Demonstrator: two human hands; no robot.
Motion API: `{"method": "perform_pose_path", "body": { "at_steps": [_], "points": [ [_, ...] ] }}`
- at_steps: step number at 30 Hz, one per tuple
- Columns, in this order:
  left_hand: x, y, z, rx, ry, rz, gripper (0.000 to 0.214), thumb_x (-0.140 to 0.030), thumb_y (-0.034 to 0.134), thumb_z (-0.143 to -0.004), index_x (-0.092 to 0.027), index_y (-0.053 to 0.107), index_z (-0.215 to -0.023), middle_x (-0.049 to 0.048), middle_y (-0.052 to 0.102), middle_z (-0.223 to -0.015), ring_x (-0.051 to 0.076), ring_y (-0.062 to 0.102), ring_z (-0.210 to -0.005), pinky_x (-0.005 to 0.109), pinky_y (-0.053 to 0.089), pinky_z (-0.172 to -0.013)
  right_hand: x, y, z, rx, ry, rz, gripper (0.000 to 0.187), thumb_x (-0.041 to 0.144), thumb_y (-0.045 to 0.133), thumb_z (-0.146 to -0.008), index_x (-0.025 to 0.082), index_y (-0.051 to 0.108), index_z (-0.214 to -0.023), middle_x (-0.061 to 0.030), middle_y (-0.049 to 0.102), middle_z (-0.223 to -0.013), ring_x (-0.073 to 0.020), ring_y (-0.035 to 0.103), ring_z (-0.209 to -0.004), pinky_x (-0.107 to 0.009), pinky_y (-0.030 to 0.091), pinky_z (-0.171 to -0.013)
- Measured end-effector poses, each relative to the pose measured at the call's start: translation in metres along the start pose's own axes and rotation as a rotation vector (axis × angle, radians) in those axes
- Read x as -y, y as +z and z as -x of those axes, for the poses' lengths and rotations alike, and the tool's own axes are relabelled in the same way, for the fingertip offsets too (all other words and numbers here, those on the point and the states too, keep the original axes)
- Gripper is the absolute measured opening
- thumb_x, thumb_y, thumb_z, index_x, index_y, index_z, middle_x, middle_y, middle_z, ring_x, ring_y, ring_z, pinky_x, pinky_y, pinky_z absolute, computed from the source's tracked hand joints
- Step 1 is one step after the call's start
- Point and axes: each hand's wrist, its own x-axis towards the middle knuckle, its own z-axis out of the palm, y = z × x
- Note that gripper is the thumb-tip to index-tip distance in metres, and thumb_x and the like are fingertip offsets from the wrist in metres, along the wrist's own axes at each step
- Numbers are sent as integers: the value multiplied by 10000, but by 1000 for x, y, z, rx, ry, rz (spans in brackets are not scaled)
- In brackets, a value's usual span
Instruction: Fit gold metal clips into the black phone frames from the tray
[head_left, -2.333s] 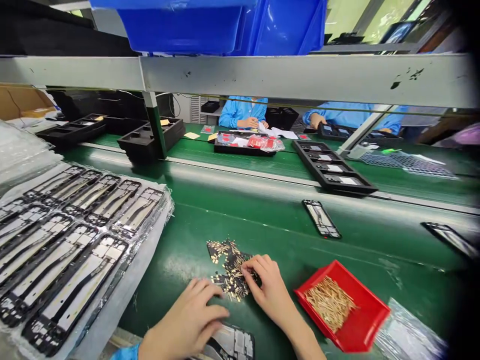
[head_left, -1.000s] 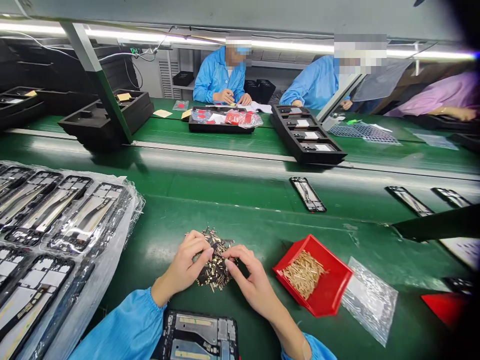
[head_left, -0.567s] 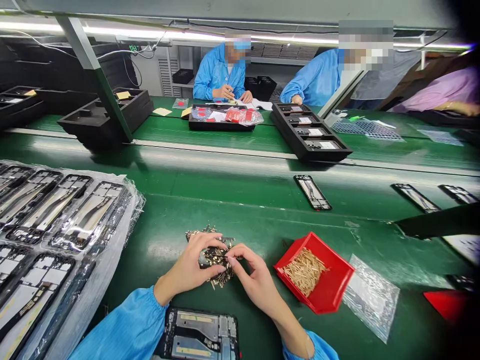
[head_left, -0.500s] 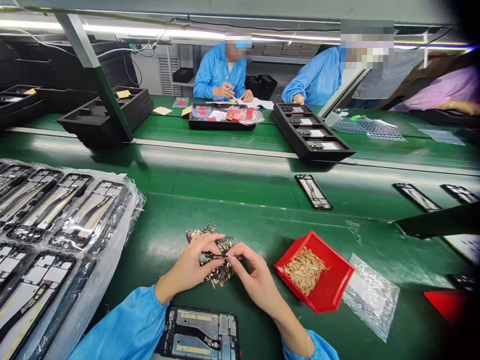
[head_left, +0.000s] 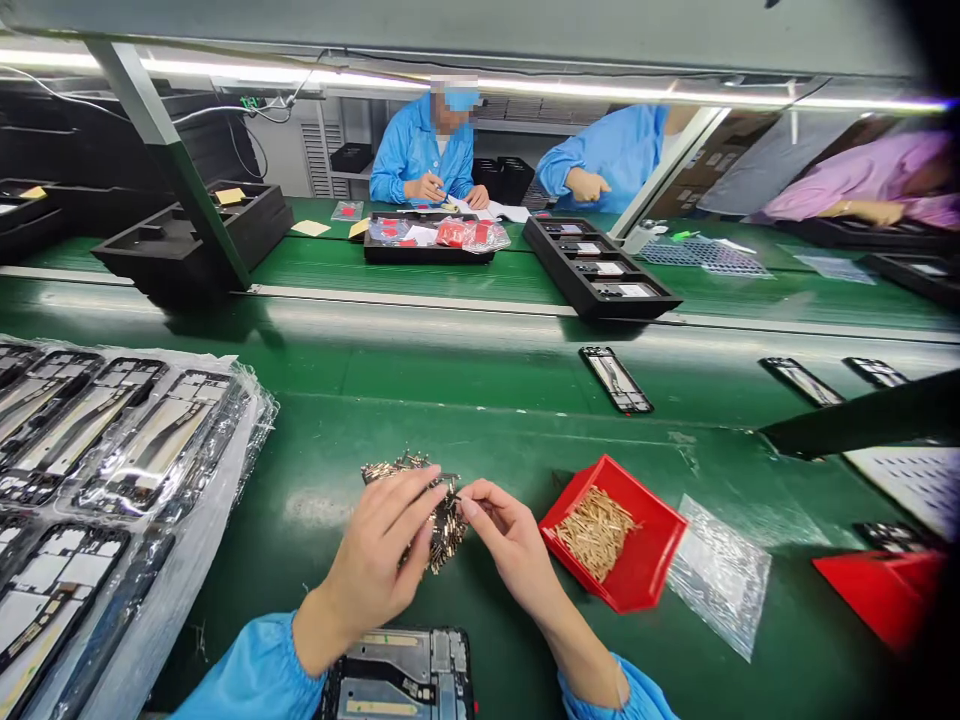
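Slender black-and-gold, metal-looking parts [head_left: 448, 530] lie heaped beneath the bare left hand [head_left: 382, 545], whose thumb and fingers stand apart, reaching rightward to the bare right hand [head_left: 514, 535], fingertips pinched together, on what I cannot tell. Each piece is probably light, stiff and slippery, best pinched mid-length.

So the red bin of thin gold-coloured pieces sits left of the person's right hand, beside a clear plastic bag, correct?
Not quite: the head view shows the red bin of thin gold-coloured pieces right, not left, of the person's right hand, beside a clear plastic bag.
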Motion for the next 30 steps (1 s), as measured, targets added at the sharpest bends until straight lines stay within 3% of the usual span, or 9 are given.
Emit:
{"method": "perform_pose_path", "body": {
  "at_steps": [2,5,10,14,16,19,22,27,30],
  "points": [
    [-16,-1,5,117,-9,122,702,-184,628,-1098,-301,398,-1750,141,525,-1730,325,522,-1587,546,445,-1312,6,7,10,33,0,-40,445,659,740,-1023,218,755,-962,-33,692,-897,-199,642,-828,-310,564,-790],
    [-36,9,20,162,-244,421,722,-395,696,-1099,-296,410,-1755,136,510,-1738,346,544,-1581,541,484,-1308,13,25,31,45,-24,-76,371,588,709,-1069,228,742,-987,-34,696,-915,-205,656,-859,-314,575,-814],
    [-53,36,40,-153,-729,776,468,-558,614,-1118,-216,817,-1366,139,796,-1408,345,737,-1360,507,579,-1220,17,38,64,-67,-261,243,208,364,582,-1151,261,694,-1009,-43,728,-963,-226,657,-919,-350,549,-846],
    [-51,27,44,-413,-905,959,479,-625,711,-1042,-171,836,-1132,119,832,-1016,272,802,-955,420,686,-941,17,-19,79,-485,-441,709,124,263,577,-1132,281,697,-1108,-78,742,-1001,-287,636,-969,-446,485,-903],
    [-47,14,45,-358,-973,974,520,-657,789,-973,-158,834,-1116,67,750,-853,199,708,-762,329,644,-762,19,-60,85,-712,-428,919,125,293,584,-1132,271,706,-1116,-108,740,-1005,-324,606,-982,-498,452,-924],
    [-43,4,48,-111,-1040,866,616,-727,858,-869,-151,862,-1089,38,697,-783,153,594,-688,271,543,-681,21,-97,92,-791,-350,1179,218,354,546,-1143,250,737,-1155,-170,733,-1092,-389,562,-1072,-599,408,-971],
    [-46,8,53,139,-1039,806,650,-798,834,-826,-164,876,-965,69,755,-787,195,646,-742,293,527,-712,23,-86,102,-677,-374,1194,214,300,560,-1128,268,721,-1266,-177,712,-1151,-402,577,-1116,-615,415,-970],
    [-55,22,57,381,-995,872,621,-761,805,-848,-147,865,-923,76,768,-731,211,655,-698,311,491,-710,25,-21,118,12,-614,1061,385,151,633,-1064,335,680,-1399,-79,790,-1101,-322,646,-1037,-505,465,-915],
    [-58,23,59,440,-945,822,554,-668,729,-928,-134,833,-826,74,750,-713,181,587,-658,292,426,-674,24,-1,117,73,-627,1067,286,139,603,-1094,273,705,-1325,-70,816,-1102,-315,642,-1051,-489,441,-922]
  ]
}}
